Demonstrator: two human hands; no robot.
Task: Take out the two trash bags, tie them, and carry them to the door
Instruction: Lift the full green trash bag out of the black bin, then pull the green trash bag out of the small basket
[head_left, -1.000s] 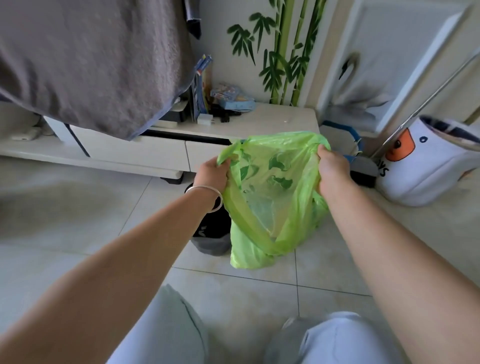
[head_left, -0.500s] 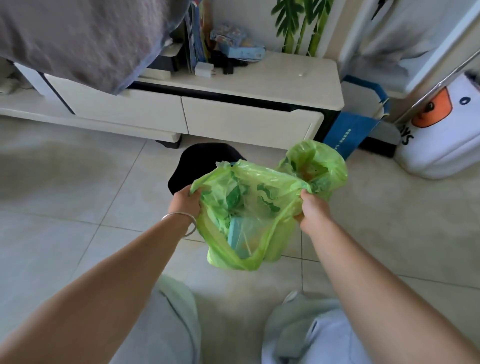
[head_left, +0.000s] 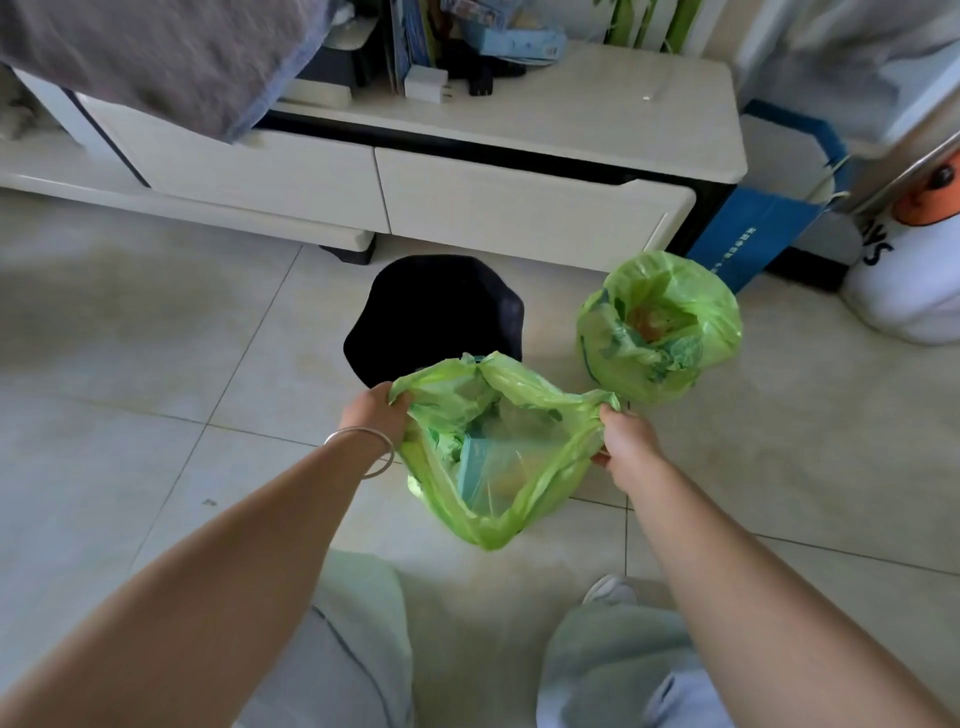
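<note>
A green trash bag (head_left: 493, 467) hangs between my hands above the tiled floor, its mouth stretched wide with rubbish showing through the thin plastic. My left hand (head_left: 374, 413), with a silver bangle at the wrist, grips the bag's left rim. My right hand (head_left: 626, 436) grips the right rim. A second green trash bag (head_left: 660, 327) stands on the floor to the right, its top open and untied. A black bin (head_left: 434, 317) stands just behind the held bag, with no liner in it.
A cream low cabinet (head_left: 519, 208) with drawers runs along the wall behind the bin. A blue paper bag (head_left: 753, 234) and a white printed bag (head_left: 904, 280) stand at the right. A grey cloth (head_left: 156, 57) hangs at top left. My knees are at the bottom edge.
The held bag has come down from chest height to low over the floor, its mouth pulled wider. The view tilted down, showing the bin and the second bag.
</note>
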